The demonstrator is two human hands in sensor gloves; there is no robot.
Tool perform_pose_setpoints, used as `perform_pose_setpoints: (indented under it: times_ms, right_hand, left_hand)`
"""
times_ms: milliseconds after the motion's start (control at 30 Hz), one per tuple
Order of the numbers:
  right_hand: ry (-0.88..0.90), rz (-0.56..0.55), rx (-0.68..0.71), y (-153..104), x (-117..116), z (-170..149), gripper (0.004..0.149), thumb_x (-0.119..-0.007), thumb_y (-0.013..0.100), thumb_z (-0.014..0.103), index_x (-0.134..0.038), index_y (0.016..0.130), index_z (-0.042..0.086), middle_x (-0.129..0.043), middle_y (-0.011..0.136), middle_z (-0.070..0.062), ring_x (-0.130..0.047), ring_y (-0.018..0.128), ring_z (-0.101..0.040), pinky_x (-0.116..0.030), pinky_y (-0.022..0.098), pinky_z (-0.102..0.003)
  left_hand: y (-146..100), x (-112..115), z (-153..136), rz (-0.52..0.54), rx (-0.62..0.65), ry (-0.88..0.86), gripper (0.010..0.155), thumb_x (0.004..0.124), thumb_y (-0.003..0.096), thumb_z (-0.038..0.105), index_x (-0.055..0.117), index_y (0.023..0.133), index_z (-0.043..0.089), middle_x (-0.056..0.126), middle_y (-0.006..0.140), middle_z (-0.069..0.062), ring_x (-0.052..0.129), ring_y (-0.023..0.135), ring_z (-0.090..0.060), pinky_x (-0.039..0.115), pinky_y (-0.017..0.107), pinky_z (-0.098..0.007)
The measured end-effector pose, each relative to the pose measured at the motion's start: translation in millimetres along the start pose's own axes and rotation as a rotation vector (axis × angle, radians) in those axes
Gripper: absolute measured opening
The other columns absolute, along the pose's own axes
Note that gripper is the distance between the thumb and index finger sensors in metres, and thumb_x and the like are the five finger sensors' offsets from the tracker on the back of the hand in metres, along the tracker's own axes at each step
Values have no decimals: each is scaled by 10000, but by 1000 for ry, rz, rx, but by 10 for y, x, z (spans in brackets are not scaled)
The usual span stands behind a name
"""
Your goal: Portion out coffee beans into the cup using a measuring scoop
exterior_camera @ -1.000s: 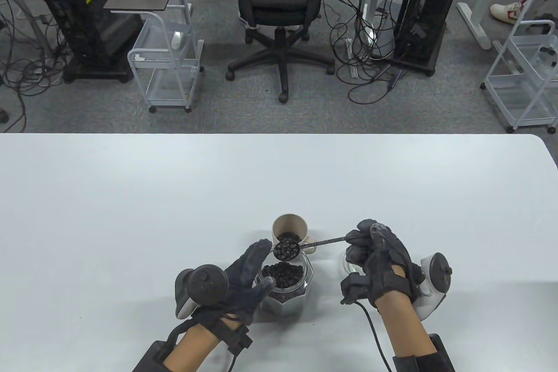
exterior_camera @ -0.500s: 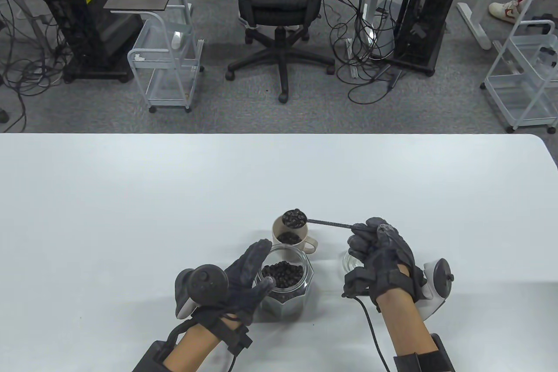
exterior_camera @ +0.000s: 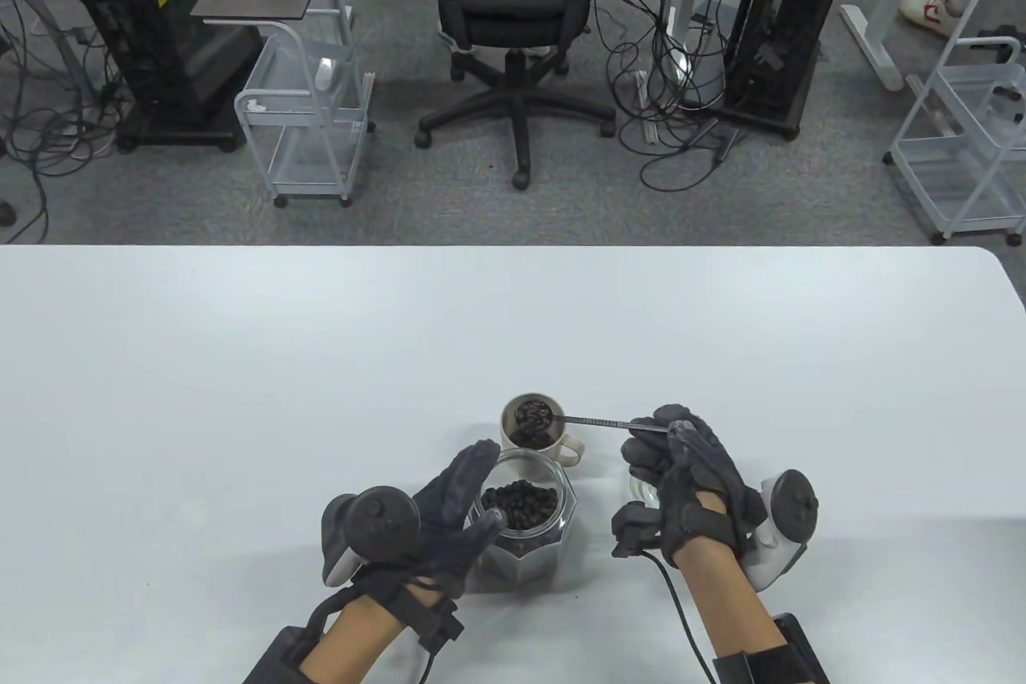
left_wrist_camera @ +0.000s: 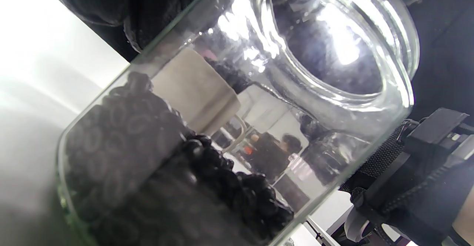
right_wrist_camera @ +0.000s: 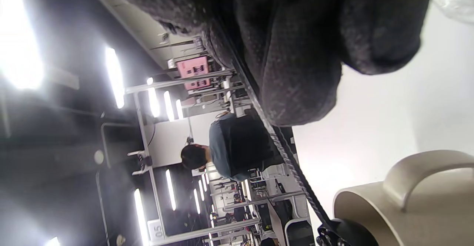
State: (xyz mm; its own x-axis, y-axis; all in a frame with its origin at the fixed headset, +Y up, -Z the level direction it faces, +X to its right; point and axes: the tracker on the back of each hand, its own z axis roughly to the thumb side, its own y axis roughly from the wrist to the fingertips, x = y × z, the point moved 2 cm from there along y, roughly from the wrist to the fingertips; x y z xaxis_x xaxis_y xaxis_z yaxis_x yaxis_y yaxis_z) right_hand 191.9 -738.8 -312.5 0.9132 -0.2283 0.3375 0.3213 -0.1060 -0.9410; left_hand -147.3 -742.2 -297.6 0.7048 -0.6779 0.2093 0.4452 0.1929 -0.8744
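A beige cup [exterior_camera: 515, 439] with a handle stands just behind a glass jar [exterior_camera: 561, 528] of coffee beans [exterior_camera: 519, 506]. My left hand [exterior_camera: 487, 487] grips the jar from its left side, fingers and thumb curled round the glass. To the right, my right hand [exterior_camera: 656, 431] pinches the end of a dark measuring scoop [exterior_camera: 593, 421]. The scoop bowl [exterior_camera: 533, 414] sits inside the cup's mouth, with beans in and under it. In the left wrist view the jar [left_wrist_camera: 333, 101] fills the frame. The right wrist view shows gloved fingers [right_wrist_camera: 296, 53], the scoop handle [right_wrist_camera: 298, 174] and the cup [right_wrist_camera: 407, 201].
A clear glass lid [exterior_camera: 641, 485] lies on the white table [exterior_camera: 240, 395] under my right hand. Beyond the far table edge are an office chair [exterior_camera: 513, 10], wire carts and computer towers on the floor.
The full scoop went from above the jar up over the cup's far rim, then down into the cup's mouth. My right hand shifted slightly left. The left hand and jar stayed put.
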Motion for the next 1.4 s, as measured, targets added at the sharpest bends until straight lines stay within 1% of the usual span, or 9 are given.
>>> perform_pose_setpoints:
  times_ms: [267, 500, 633, 767, 867, 1000, 1100, 1233, 1400]
  right_hand:
    - [-308, 168, 313, -84, -281, 227, 444, -724, 522, 241, -698, 924, 53, -803, 816, -293, -991, 597, -445, -769, 475, -593]
    - [-608, 401, 713, -286, -609, 451, 442, -737, 517, 233, -721, 932, 82, -799, 850, -282, -974, 636, -462, -749, 507, -610]
    - [-701, 415, 824, -370, -663, 509, 442, -738, 517, 238, -726, 934, 93, -802, 856, -276, -975, 642, -461, -747, 513, -613]
    - [-608, 344, 803, -341, -573, 550, 441, -742, 514, 248, -738, 926, 91, -818, 839, -274, -981, 619, -460, -750, 498, -614]
    - [-446, 246, 714, -267, -424, 574, 438, -742, 511, 250, -745, 915, 80, -830, 818, -277, -988, 593, -458, -753, 478, -616]
    - [-142, 107, 486, -146, -179, 525, 436, -734, 513, 261, -739, 908, 74, -836, 798, -273, -991, 562, -445, -753, 466, -612]
    - [53, 98, 297, -62, -79, 418, 434, -718, 519, 269, -729, 908, 75, -834, 790, -268, -993, 551, -431, -762, 462, -599]
    - [237, 122, 141, 4, -23, 285, 420, -703, 525, 280, -733, 892, 79, -844, 763, -256, -998, 521, -406, -771, 454, -581]
    - [184, 111, 236, -11, 6, 380, 395, -706, 509, 305, -790, 821, 79, -905, 648, -232, -1024, 371, -338, -815, 373, -533]
  left_hand:
    - [0, 2, 0, -1, 0, -3, 850, 541, 462, 740, 357, 1140, 262, 514, 1151, -226, 728, 961, -539, 591, 644, -679]
    - [0, -1, -1, -1, 0, -1, 848, 541, 463, 739, 357, 1140, 262, 515, 1151, -227, 727, 963, -538, 591, 644, -678]
    - [0, -1, 0, -1, 0, -1, 848, 541, 464, 738, 357, 1140, 261, 516, 1150, -228, 728, 962, -538, 591, 644, -678]
    - [0, -2, 0, -2, 0, -1, 848, 540, 463, 739, 357, 1140, 262, 517, 1150, -226, 728, 962, -538, 592, 644, -678]
    - [1, 2, -1, -2, 0, 0, 848, 540, 463, 738, 357, 1140, 261, 516, 1150, -227, 728, 963, -536, 592, 644, -677]
    - [1, 1, -3, -1, 0, 0, 847, 541, 463, 738, 358, 1139, 263, 517, 1150, -227, 729, 962, -537, 592, 644, -678]
    - [0, 1, -3, -1, 0, 0, 849, 540, 462, 739, 357, 1140, 262, 517, 1150, -227, 729, 961, -539, 591, 644, -678]
    - [0, -2, -2, -1, 0, 5, 849, 540, 463, 738, 358, 1140, 260, 519, 1149, -229, 728, 961, -541, 591, 644, -679]
    - [-1, -5, -2, -1, 1, 10, 851, 540, 462, 739, 358, 1140, 257, 523, 1149, -228, 729, 961, -540, 591, 644, -679]
